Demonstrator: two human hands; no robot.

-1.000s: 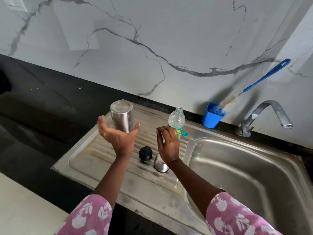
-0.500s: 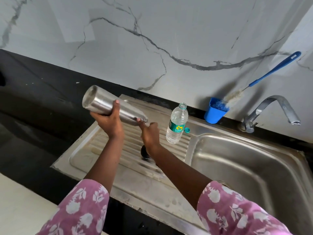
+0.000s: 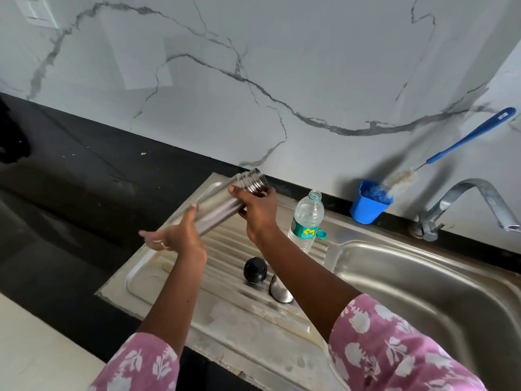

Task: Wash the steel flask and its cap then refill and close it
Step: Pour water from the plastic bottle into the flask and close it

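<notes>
The steel flask (image 3: 217, 211) is held tilted above the drainboard, its open threaded mouth pointing up and to the right. My right hand (image 3: 258, 211) grips it just below the neck. My left hand (image 3: 176, 238) lies at its lower end, thumb against the steel and fingers stretched out to the left. The black inner cap (image 3: 255, 270) stands on the drainboard below my hands. Beside it is the steel outer cap (image 3: 279, 290), partly hidden by my right forearm.
An uncapped plastic water bottle (image 3: 306, 221) stands on the drainboard (image 3: 174, 280), its teal lid (image 3: 321, 235) beside it. A blue cup (image 3: 366, 207) with a scrubber and a blue-handled bottle brush (image 3: 468, 139) stands by the wall. The tap (image 3: 462, 204) overhangs the sink basin (image 3: 423, 277).
The flask stood bottom-up in my left palm, then tipped over; its mouth now points up and right. My right hand has taken hold near the neck.
</notes>
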